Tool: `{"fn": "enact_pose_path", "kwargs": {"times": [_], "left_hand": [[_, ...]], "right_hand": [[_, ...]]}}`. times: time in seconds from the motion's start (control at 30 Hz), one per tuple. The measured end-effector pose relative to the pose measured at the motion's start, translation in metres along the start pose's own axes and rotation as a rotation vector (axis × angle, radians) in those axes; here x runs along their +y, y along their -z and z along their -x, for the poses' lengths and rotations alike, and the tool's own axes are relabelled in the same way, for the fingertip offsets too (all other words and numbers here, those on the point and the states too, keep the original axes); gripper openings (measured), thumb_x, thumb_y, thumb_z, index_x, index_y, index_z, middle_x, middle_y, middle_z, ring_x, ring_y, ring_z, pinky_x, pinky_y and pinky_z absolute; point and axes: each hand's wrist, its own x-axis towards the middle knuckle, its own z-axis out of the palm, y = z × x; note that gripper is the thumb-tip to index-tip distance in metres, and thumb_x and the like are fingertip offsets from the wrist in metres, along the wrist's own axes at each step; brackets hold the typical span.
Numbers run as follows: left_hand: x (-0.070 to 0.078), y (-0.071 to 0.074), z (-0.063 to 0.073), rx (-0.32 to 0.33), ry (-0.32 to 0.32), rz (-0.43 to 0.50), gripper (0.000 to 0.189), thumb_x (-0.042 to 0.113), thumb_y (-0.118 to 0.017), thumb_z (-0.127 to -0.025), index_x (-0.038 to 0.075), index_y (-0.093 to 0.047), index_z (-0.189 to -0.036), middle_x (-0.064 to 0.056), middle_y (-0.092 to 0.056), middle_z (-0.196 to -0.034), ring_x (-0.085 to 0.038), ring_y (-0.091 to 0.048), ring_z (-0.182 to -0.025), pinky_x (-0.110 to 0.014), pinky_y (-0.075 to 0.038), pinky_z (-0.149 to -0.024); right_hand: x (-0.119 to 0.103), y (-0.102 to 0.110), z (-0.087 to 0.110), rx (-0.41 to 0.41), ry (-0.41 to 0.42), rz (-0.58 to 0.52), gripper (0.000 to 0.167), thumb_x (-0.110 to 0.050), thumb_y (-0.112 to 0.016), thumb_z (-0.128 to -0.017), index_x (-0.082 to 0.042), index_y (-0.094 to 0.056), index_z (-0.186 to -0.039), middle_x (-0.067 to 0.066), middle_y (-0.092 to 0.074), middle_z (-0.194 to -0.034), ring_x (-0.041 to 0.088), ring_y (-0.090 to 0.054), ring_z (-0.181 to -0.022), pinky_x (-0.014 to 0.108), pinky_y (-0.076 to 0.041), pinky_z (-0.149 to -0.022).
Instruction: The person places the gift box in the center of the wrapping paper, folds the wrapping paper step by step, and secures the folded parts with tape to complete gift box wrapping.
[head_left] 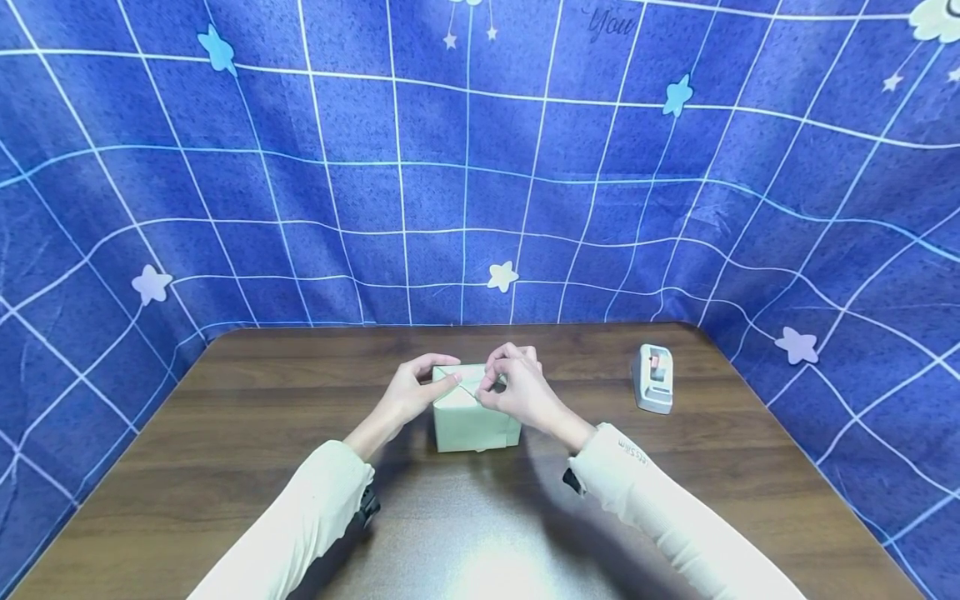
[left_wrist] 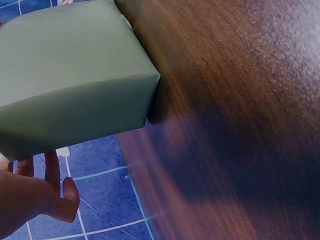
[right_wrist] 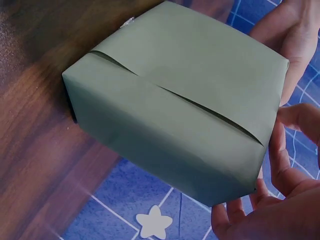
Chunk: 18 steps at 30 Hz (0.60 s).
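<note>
A box [head_left: 474, 427] wrapped in pale green paper stands on the wooden table, its folded paper flaps facing up. My left hand [head_left: 408, 390] holds the box at its left side, the thumb lying on the top and the fingers reaching round the far side. With bent thumb and forefinger, my right hand [head_left: 519, 387] pinches at the paper on the top right, by the tip of a folded flap. In the right wrist view a long paper seam runs along the wrapped box [right_wrist: 200, 65], and the right fingertips are at its edge. Whatever lies between those fingertips is hidden.
A white tape dispenser [head_left: 654, 379] stands on the table to the right of the box. The brown wooden table [head_left: 285, 392] ends at a blue cloth [head_left: 435, 200] with white lines and stars, hanging behind and at both sides.
</note>
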Motion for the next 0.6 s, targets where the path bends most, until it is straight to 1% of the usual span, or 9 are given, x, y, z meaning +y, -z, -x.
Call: {"fn": "enact_pose_path", "kwargs": {"times": [0.17,0.23,0.37,0.47,0.6], "left_hand": [[0.001,0.0,0.0,-0.01,0.005,0.017,0.037,0.028,-0.066,-0.084,0.012,-0.059,-0.117,-0.009,-0.065,-0.106,-0.01,-0.058,-0.085,-0.025,-0.048,-0.069],[0.003,0.001,0.001,-0.017,0.004,0.029,0.038,0.026,-0.066,-0.084,0.01,-0.059,-0.118,-0.011,-0.064,-0.106,-0.01,-0.057,-0.083,-0.025,-0.048,-0.068],[0.015,0.002,0.008,-0.025,0.003,0.036,0.036,0.02,-0.064,-0.085,0.006,-0.058,-0.117,-0.014,-0.064,-0.106,-0.009,-0.056,-0.081,-0.025,-0.047,-0.067],[0.025,0.001,0.014,-0.026,-0.002,0.024,0.034,0.018,-0.063,-0.086,0.005,-0.058,-0.117,-0.016,-0.063,-0.107,-0.008,-0.056,-0.081,-0.024,-0.047,-0.067],[0.029,0.001,0.017,-0.02,-0.014,0.018,0.033,0.017,-0.062,-0.086,0.004,-0.058,-0.117,-0.017,-0.063,-0.108,-0.007,-0.056,-0.082,-0.023,-0.047,-0.07]], "right_hand": [[-0.001,-0.001,0.003,0.017,-0.019,-0.025,0.01,-0.012,-0.074,-0.069,-0.014,-0.064,-0.068,0.003,-0.057,-0.098,0.027,-0.04,-0.101,0.044,-0.031,-0.089],[-0.001,-0.001,0.004,0.023,-0.02,-0.03,0.011,-0.012,-0.075,-0.07,-0.013,-0.064,-0.069,0.004,-0.057,-0.098,0.026,-0.04,-0.1,0.044,-0.031,-0.089],[-0.001,0.0,0.005,0.022,-0.009,-0.049,0.009,-0.011,-0.073,-0.071,-0.013,-0.064,-0.068,0.005,-0.058,-0.097,0.027,-0.04,-0.1,0.045,-0.031,-0.089],[-0.001,0.001,0.005,0.014,-0.008,-0.068,0.009,-0.011,-0.071,-0.073,-0.013,-0.064,-0.067,0.004,-0.058,-0.096,0.027,-0.04,-0.1,0.046,-0.03,-0.089],[-0.001,0.001,0.005,0.012,-0.029,-0.073,0.01,-0.011,-0.068,-0.073,-0.013,-0.062,-0.064,0.002,-0.058,-0.093,0.025,-0.04,-0.099,0.046,-0.03,-0.089]]}}
